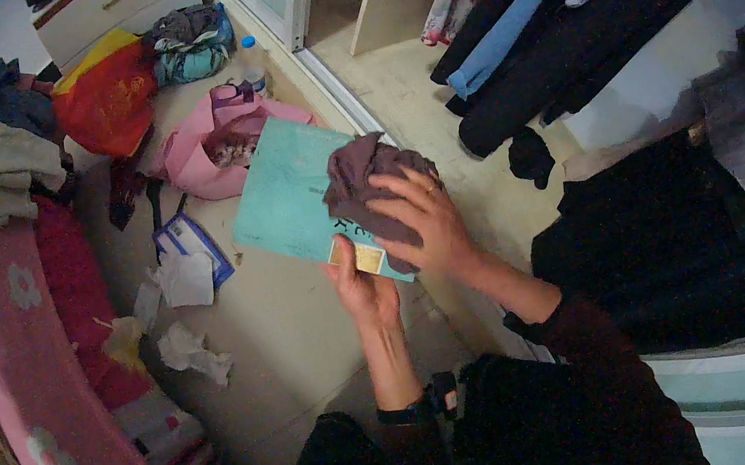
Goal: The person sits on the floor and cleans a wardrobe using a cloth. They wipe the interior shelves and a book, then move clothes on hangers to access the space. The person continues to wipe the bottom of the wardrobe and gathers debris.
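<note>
My left hand (365, 285) holds the near edge of a flat turquoise box or board (284, 188), its thumb on top beside a small gold-coloured label (357, 257). A crumpled brown-purple cloth (370, 174) lies on the right part of the turquoise surface. My right hand (422, 217) rests on that cloth with its fingers spread; whether they grip it cannot be told. A ring is on one finger. The underside of the turquoise thing and the left hand's other fingers are hidden.
A pink bag (190, 159), a red bag (106, 99), a plastic bottle (252, 68) and crumpled tissues (193, 355) are on the floor. Clothes hang over an open wardrobe at right, above a dark clothes pile (641, 247). A pink flowered cloth (30, 349) is at left.
</note>
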Demonstrator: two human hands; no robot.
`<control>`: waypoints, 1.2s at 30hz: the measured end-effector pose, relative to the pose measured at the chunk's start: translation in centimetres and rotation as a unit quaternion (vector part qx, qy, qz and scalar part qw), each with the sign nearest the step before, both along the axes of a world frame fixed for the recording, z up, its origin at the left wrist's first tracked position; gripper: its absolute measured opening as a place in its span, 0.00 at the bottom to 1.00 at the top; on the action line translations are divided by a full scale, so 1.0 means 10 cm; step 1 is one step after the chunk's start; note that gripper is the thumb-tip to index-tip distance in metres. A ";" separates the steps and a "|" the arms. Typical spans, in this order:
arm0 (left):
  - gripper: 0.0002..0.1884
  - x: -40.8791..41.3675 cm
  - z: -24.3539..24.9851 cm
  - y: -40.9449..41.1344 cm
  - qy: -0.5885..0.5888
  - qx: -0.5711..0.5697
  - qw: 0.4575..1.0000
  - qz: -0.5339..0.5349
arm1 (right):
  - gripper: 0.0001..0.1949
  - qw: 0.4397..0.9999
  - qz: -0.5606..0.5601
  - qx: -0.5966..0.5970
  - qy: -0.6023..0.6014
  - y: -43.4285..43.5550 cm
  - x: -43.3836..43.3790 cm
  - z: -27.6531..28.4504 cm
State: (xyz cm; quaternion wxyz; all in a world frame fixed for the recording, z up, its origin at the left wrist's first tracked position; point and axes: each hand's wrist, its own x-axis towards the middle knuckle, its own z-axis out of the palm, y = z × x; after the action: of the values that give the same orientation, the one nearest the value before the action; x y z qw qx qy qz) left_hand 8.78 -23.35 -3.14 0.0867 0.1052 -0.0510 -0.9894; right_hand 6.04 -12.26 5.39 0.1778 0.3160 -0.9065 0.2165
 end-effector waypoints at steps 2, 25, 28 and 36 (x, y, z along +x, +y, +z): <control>0.21 0.03 -0.06 0.00 -0.013 0.014 1.000 -0.014 | 0.25 0.998 0.025 0.056 0.031 0.04 0.21 -0.06; 0.31 0.20 0.10 -0.13 0.063 -0.181 0.963 -0.187 | 0.24 0.997 0.060 0.052 0.000 -0.20 -0.57 0.72; 0.30 0.19 0.26 -0.03 0.079 -0.193 0.956 -0.205 | 0.23 0.997 0.032 0.037 -0.066 -0.29 -0.84 0.95; 0.32 0.12 -0.08 0.14 0.114 -0.120 0.976 -0.144 | 0.28 0.993 0.074 0.095 -0.018 0.28 0.31 0.46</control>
State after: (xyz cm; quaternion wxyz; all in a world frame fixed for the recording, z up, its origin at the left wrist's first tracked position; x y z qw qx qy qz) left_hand 9.96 -21.94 -3.91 -0.0392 -0.0284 -0.1736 -0.9836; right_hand 9.14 -9.46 10.02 0.1138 0.3937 -0.9002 0.1473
